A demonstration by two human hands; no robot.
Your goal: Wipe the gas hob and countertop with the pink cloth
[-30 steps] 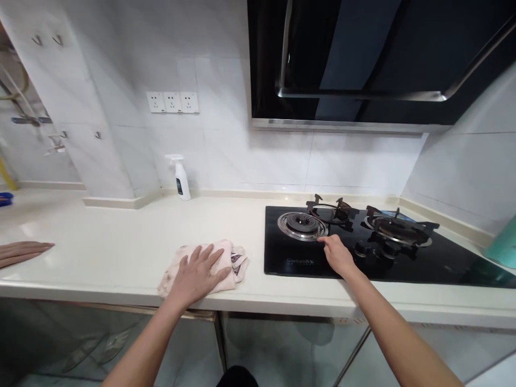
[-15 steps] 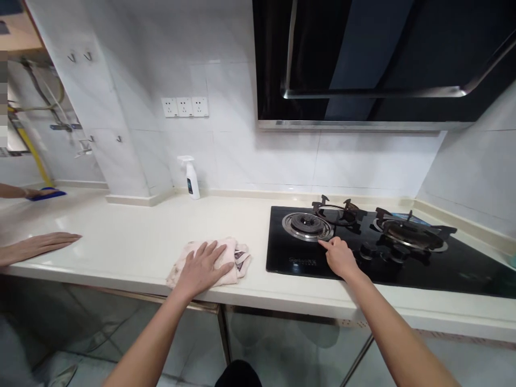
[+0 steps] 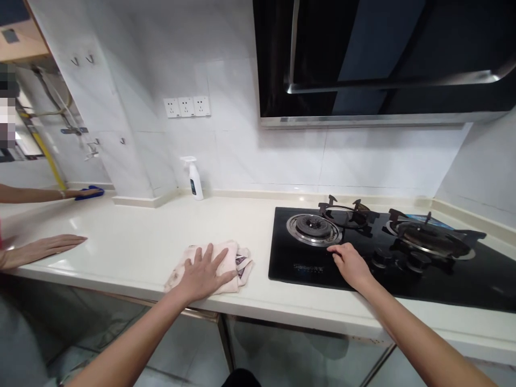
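Observation:
My left hand [image 3: 203, 275] lies flat on a folded pale pink cloth [image 3: 229, 260], fingers spread. The cloth rests on the white countertop near its front edge and has dark stains and a patterned part at its right. Over the black glass gas hob [image 3: 286, 263] is my right hand [image 3: 351, 263], its fingers curled in and the index finger partly bent forward. Nothing shows in it. Its fingertips are close to the front rim of the left burner [image 3: 314, 230], whose pan support [image 3: 349, 212] has been set behind it.
A white spray bottle [image 3: 195, 183] stands by the wall. The range hood [image 3: 379, 59] hangs above the hob. At the left, another person rests one hand [image 3: 48, 247] on the countertop [image 3: 133, 236] and has the other on a blue cloth [image 3: 91, 192]. The right burner [image 3: 433, 236] carries its support.
My right index finger, which was pointing at the burner rim, has bent in. The view has shifted slightly. The other person's blue cloth has moved right along the countertop. My left hand stays on the cloth.

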